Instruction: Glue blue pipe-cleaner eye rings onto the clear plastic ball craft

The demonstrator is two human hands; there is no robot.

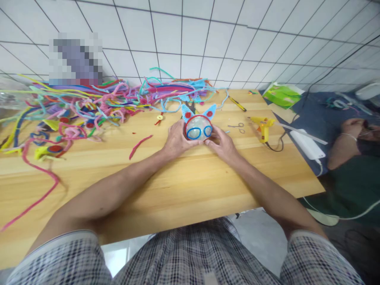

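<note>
Between my two hands is a clear ball (199, 126) trimmed with pipe cleaners: a red band over its top, two blue rings like glasses on its front, and two light-blue pointed ears with red dots. My left hand (175, 139) is wrapped round its left side, thumb along the bottom front. On the lower right, my right hand (221, 143) grips it with bent fingers. A short red pipe cleaner (140, 147) lies left of my left hand. Small scissors (236, 126) rest to the right of my right hand.
A tangled heap of coloured pipe cleaners (97, 103) spreads along the back left. Rightward are a yellow glue gun (263, 127) with its cord, a yellow utility knife (237, 104), a green packet (282, 95) and a white power strip (307, 144). Another person's arm (344, 142) shows at far right.
</note>
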